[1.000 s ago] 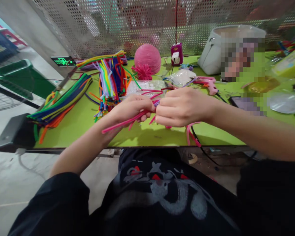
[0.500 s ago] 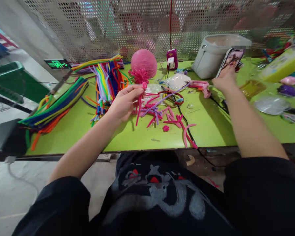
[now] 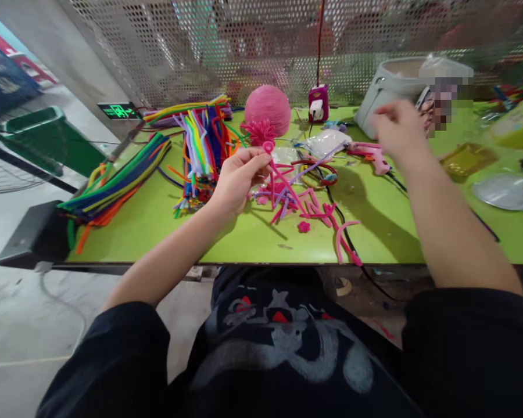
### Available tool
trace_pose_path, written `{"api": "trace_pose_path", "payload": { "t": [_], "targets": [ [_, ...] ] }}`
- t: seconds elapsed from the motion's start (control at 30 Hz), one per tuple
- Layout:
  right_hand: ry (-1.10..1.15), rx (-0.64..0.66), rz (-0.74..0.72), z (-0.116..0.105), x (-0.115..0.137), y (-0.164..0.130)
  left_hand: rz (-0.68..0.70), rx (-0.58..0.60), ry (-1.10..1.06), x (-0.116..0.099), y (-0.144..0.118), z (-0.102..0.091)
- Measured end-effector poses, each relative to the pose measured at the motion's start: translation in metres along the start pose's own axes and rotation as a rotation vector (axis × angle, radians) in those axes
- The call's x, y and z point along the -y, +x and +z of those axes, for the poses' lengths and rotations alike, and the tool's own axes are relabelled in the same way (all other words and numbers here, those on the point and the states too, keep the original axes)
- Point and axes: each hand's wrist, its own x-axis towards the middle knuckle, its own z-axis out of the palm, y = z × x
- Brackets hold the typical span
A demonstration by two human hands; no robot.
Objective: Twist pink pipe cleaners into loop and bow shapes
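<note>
The right hand (image 3: pixel 396 129) has lifted off the phone, fingers loose and empty; the left hand (image 3: pixel 237 177) still pinches the pink pipe cleaner (image 3: pixel 273 168).

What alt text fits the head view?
Left hand pinches a pink pipe cleaner with a curled tip above a green table; the blurred right hand is raised near a pink glue gun. Coloured pipe cleaner bundles lie left.

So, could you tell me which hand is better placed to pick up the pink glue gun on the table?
The right hand, probably: it hangs empty just above the pink glue gun, while the left hand is farther off and pinches a pink pipe cleaner.
</note>
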Motion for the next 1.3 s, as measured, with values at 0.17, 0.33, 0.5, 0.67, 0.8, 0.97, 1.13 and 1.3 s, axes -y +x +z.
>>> {"api": "trace_pose_path", "payload": {
  "t": [0.17, 0.33, 0.5, 0.67, 0.8, 0.97, 1.13, 1.3],
  "targets": [
    [0.251, 0.503, 0.08, 0.069, 0.085, -0.049, 0.027, 0.09, 0.03, 0.003, 0.001, 0.008],
    [0.353, 0.501, 0.152, 0.105, 0.121, -0.076, 0.013, 0.154, 0.019, 0.006, 0.001, 0.007],
    [0.245, 0.391, 0.048, 0.104, 0.127, -0.079, 0.128, 0.18, 0.1, 0.003, -0.002, 0.003],
    [0.078, 0.429, -0.146, 0.083, 0.143, -0.08, 0.477, 0.202, 0.315, -0.012, -0.004, -0.013],
    [0.111, 0.582, -0.155, 0.076, 0.146, -0.086, 0.537, 0.264, 0.509, -0.015, -0.01, -0.023],
    [0.151, 0.572, -0.15, 0.081, 0.142, -0.094, 0.459, 0.289, 0.641, -0.013, -0.017, -0.026],
    [0.195, 0.531, -0.11, 0.079, 0.143, -0.097, 0.373, 0.358, 0.693, -0.018, -0.02, -0.027],
    [0.232, 0.506, -0.116, 0.076, 0.147, -0.098, 0.355, 0.388, 0.702, -0.02, -0.024, -0.024]
  ]
}}
